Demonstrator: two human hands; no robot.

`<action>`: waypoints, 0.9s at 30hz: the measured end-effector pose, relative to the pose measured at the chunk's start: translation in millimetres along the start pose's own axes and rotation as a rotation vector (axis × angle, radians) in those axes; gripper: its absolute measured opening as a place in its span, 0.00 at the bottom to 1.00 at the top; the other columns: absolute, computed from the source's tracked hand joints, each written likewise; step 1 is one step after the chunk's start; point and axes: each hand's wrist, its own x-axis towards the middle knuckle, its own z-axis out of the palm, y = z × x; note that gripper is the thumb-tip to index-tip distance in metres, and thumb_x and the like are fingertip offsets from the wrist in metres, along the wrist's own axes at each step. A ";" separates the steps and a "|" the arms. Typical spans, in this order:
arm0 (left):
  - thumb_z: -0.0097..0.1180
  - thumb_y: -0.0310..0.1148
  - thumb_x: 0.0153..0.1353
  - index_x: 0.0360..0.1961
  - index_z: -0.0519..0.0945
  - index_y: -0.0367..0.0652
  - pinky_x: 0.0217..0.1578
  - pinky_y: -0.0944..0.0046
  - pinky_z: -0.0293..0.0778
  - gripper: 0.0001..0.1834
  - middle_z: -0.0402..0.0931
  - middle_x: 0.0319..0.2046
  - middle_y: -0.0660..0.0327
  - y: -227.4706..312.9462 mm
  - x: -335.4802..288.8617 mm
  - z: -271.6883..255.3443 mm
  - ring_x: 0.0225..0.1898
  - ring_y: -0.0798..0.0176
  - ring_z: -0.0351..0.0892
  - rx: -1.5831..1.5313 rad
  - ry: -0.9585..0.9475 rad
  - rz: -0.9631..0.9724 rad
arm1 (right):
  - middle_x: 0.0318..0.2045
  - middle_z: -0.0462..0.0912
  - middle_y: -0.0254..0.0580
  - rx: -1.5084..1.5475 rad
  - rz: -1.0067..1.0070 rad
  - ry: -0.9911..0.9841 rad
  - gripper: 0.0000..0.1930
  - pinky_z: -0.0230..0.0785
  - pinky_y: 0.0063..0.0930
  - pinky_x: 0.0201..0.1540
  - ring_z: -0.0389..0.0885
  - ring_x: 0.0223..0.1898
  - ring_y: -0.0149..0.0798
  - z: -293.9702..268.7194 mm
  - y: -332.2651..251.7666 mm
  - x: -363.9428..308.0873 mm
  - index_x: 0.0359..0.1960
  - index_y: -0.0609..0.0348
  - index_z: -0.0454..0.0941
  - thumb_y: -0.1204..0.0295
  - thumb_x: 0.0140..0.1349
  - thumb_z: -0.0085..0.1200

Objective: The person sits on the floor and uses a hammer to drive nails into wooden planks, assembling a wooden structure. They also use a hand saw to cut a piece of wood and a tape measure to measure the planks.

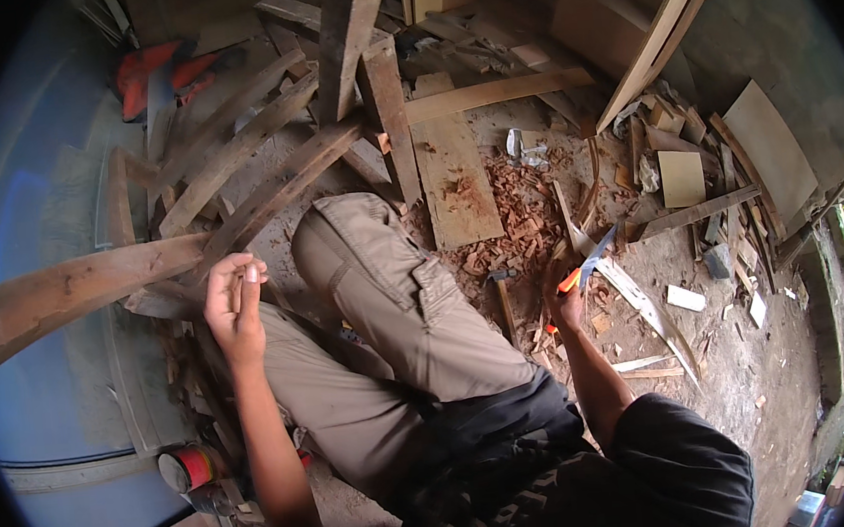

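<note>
My right hand [566, 303] is closed round the orange and dark handle of a handsaw [597, 252], off to the right of my knee. Its pale blade points up and away, over a split strip of wood [647, 306]. On the left, my left hand [235, 305] is raised with its fingers curled in against the thumb. Whatever may be between those fingertips is hidden. Just behind it runs a brown wooden beam [92, 282], part of a timber frame; I cannot tell whether the hand touches it.
A hammer [502, 297] lies beside my leg, near a heap of wood chips [528, 209]. Beyond is a flat plank [454, 175]. Offcuts and boards [681, 179] lean at the right. A red tin [187, 469] stands low left, next to a blue panel [39, 247].
</note>
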 end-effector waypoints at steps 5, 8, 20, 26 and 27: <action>0.52 0.25 0.67 0.46 0.74 0.34 0.44 0.70 0.70 0.08 0.76 0.36 0.61 3.0 11.9 -10.0 0.39 0.72 0.73 -0.032 -0.109 -0.029 | 0.24 0.75 0.30 0.675 0.034 0.145 0.11 0.62 0.22 0.25 0.70 0.23 0.24 -15.0 -125.2 6.3 0.42 0.58 0.70 0.66 0.67 0.55; 0.53 0.26 0.67 0.46 0.74 0.35 0.45 0.71 0.70 0.08 0.77 0.36 0.61 -1.5 14.9 -25.6 0.40 0.71 0.74 0.070 -0.144 -0.109 | 0.21 0.69 0.27 0.787 -0.029 0.034 0.12 0.57 0.17 0.20 0.66 0.20 0.21 -28.4 -232.1 1.7 0.41 0.58 0.67 0.64 0.68 0.55; 0.67 0.39 0.56 0.41 0.80 0.42 0.36 0.60 0.78 0.16 0.83 0.33 0.57 -29.9 57.9 -11.6 0.36 0.56 0.84 0.759 -0.553 -0.338 | 0.19 0.71 0.29 0.965 -0.059 -0.064 0.11 0.61 0.22 0.21 0.67 0.19 0.24 63.1 -406.0 98.5 0.32 0.54 0.73 0.62 0.66 0.55; 0.62 0.38 0.60 0.44 0.79 0.42 0.38 0.63 0.77 0.15 0.83 0.34 0.60 -75.2 99.8 -14.3 0.36 0.61 0.84 0.442 -0.518 -0.647 | 0.30 0.75 0.31 0.840 -0.051 -0.080 0.08 0.67 0.24 0.28 0.72 0.28 0.26 114.2 -407.5 190.2 0.39 0.54 0.73 0.64 0.68 0.53; 0.61 0.36 0.61 0.44 0.79 0.41 0.38 0.64 0.77 0.14 0.83 0.35 0.60 -74.1 110.5 -13.1 0.36 0.63 0.84 0.312 -0.447 -0.731 | 0.32 0.75 0.32 0.810 -0.036 -0.121 0.10 0.67 0.25 0.30 0.72 0.30 0.27 115.1 -415.3 200.7 0.41 0.54 0.73 0.63 0.68 0.52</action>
